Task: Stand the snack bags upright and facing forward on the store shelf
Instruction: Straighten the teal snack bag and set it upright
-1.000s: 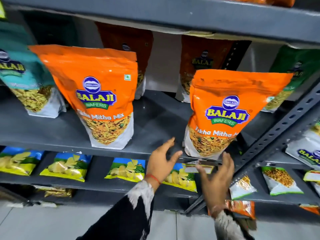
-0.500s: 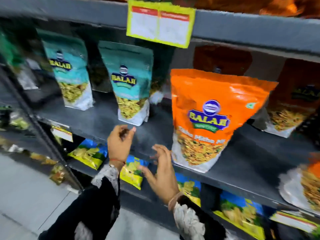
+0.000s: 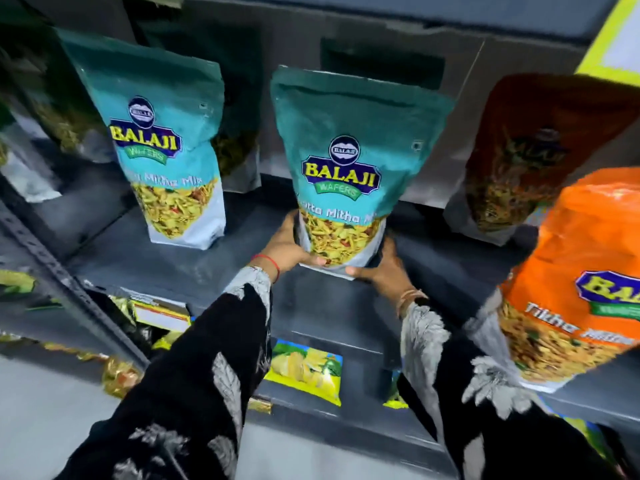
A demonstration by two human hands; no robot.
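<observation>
Grey metal shelf (image 3: pixel 145 261) carries the stock: a teal snack bag (image 3: pixel 349 168) stands upright at centre, label forward, base on the shelf. Left hand (image 3: pixel 287 247) and right hand (image 3: pixel 384 271) clasp its lower corners, fingers curled around the sides, thumbs across the front. Second teal bag (image 3: pixel 162 143) stands apart at left; an orange bag (image 3: pixel 575 282) leans at right.

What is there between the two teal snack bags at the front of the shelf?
In the head view, only bare grey shelf lies between the left teal bag and the middle teal bag, which both hands hold. A darker bag stands behind that gap.
</observation>
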